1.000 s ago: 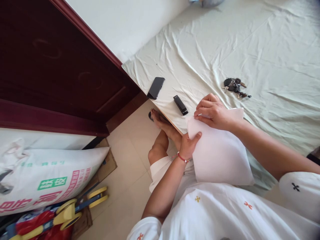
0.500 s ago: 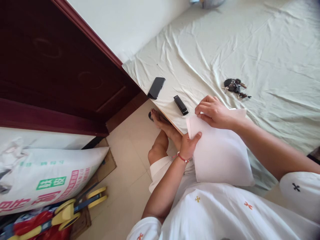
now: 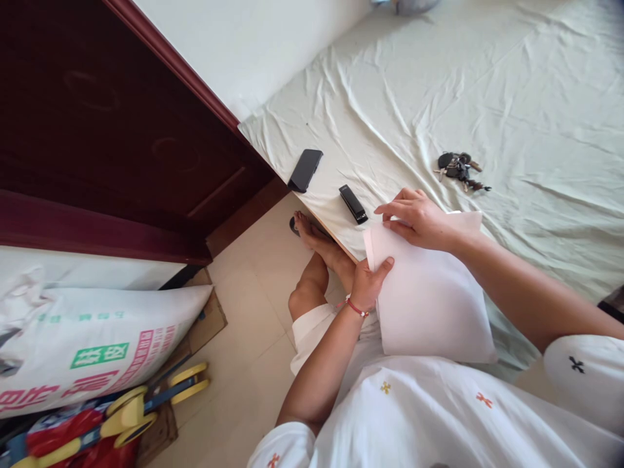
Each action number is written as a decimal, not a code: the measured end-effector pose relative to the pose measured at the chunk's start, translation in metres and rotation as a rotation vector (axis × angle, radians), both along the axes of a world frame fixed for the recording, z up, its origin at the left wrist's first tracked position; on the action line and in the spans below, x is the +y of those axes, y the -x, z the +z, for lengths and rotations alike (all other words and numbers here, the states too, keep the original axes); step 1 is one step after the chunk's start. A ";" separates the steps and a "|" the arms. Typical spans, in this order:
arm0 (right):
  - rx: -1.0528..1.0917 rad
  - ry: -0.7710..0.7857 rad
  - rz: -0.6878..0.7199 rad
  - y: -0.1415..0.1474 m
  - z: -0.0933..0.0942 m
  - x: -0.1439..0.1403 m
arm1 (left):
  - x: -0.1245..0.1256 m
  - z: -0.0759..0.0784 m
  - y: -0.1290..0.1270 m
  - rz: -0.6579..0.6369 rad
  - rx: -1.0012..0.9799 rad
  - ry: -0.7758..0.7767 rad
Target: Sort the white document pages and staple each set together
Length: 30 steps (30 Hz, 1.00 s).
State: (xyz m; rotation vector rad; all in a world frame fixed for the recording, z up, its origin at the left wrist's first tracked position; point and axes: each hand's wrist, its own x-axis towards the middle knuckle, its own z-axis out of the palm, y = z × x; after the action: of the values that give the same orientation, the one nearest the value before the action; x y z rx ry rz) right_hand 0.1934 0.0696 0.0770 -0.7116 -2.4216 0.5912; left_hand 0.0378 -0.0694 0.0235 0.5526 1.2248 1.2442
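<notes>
Holding | paper sheets [image 3: 431,302] | white, blank on top | edges slightly offset

A home, from its sheet-covered bed [image 3: 536,110]

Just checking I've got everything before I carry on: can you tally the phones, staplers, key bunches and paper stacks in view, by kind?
Phone: 1
Stapler: 1
Key bunch: 1
Paper stack, in the left hand: 1 (sheets not countable)
Total: 4
</notes>
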 end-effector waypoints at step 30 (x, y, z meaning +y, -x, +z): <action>0.074 0.007 0.149 0.014 0.006 -0.002 | -0.004 0.001 0.004 -0.067 0.124 -0.131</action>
State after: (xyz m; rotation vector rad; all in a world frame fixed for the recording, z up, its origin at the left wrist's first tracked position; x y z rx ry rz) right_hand 0.1799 0.0671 0.0828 -0.5056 -2.4188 0.6727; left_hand 0.0337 -0.0732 0.0249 0.7701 1.2227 1.2549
